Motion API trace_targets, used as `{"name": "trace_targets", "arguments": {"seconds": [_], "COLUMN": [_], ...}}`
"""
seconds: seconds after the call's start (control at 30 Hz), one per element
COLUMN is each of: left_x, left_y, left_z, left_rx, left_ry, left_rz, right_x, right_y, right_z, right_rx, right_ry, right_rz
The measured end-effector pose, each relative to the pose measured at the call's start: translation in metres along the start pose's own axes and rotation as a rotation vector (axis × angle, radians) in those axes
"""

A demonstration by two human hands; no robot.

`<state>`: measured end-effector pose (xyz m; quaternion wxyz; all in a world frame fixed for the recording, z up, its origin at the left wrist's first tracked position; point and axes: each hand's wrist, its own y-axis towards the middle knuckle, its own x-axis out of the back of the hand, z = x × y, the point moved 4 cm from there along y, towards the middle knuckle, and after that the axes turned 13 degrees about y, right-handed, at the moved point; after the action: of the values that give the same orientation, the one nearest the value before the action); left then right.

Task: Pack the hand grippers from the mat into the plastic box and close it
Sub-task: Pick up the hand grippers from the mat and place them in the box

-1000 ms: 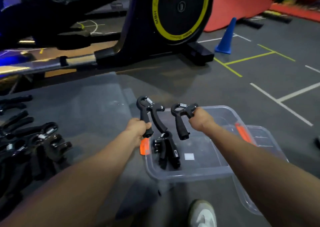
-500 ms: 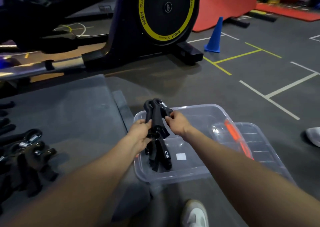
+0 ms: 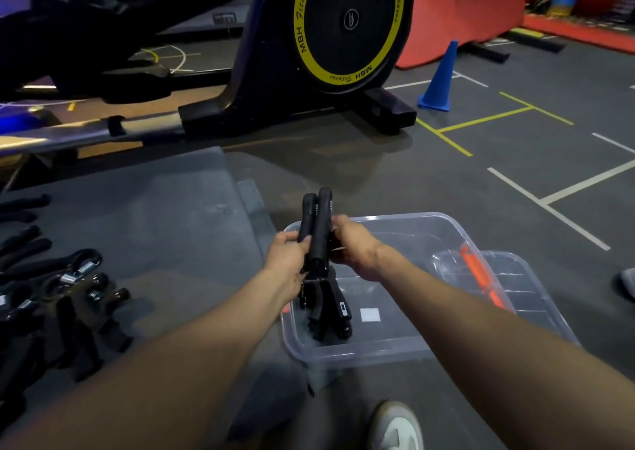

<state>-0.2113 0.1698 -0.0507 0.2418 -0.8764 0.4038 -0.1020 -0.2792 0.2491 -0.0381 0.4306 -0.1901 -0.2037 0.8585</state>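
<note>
Centre of frame, above the near-left corner of the plastic box: both hands hold two black hand grippers pressed side by side, handles pointing up and away. Left hand grip closed round the left gripper's handle, fingers curled. Right hand grip closed too, fingers wrapped on the right side of the pair; fingertips hidden behind the handles. Below the hands, more packed grippers lie inside the box at its left end, beside a white sticker on the box floor. Rest of the box floor is bare toward the right wall. Lid with orange latch lies right of the box, partly under it. Lower left of frame: pile of grippers on the grey mat, well apart from the box. Mat edge runs just left of the box. White shoe at bottom centre. Exercise machine top centre, blue cone upper right.
</note>
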Motion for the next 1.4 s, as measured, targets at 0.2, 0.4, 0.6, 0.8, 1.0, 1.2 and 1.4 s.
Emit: {"name": "trace_targets", "arguments": {"seconds": [0.2, 0.4, 0.6, 0.8, 1.0, 1.2, 1.4], "left_x": [0.0, -0.006, -0.015, -0.026, -0.005, -0.018, -0.019], "left_y": [0.0, 0.0, -0.008, -0.006, 0.011, 0.011, 0.013], "left_z": [0.006, 0.012, 0.006, 0.008, 0.007, 0.025, 0.034], "left_rx": [-0.027, -0.053, -0.201, -0.246, -0.133, 0.07, 0.09], "left_ry": [0.088, 0.101, 0.262, 0.41, 0.574, 0.315, 0.355], "left_rz": [-0.007, 0.049, 0.069, 0.18, -0.054, 0.15, 0.089], "right_x": [0.001, 0.005, 0.011, 0.029, 0.041, 0.038, 0.045], "right_y": [0.0, 0.001, -0.005, 0.004, 0.001, 0.001, 0.005], "right_z": [-0.002, 0.0, 0.005, 0.0, -0.004, -0.011, -0.016], "right_rx": [-0.011, -0.041, -0.054, 0.044, -0.018, -0.082, -0.117], "right_ry": [-0.027, 0.02, 0.239, 0.141, 0.173, 0.176, 0.001], "right_rz": [-0.004, -0.07, -0.047, -0.189, -0.102, -0.015, -0.039]}}
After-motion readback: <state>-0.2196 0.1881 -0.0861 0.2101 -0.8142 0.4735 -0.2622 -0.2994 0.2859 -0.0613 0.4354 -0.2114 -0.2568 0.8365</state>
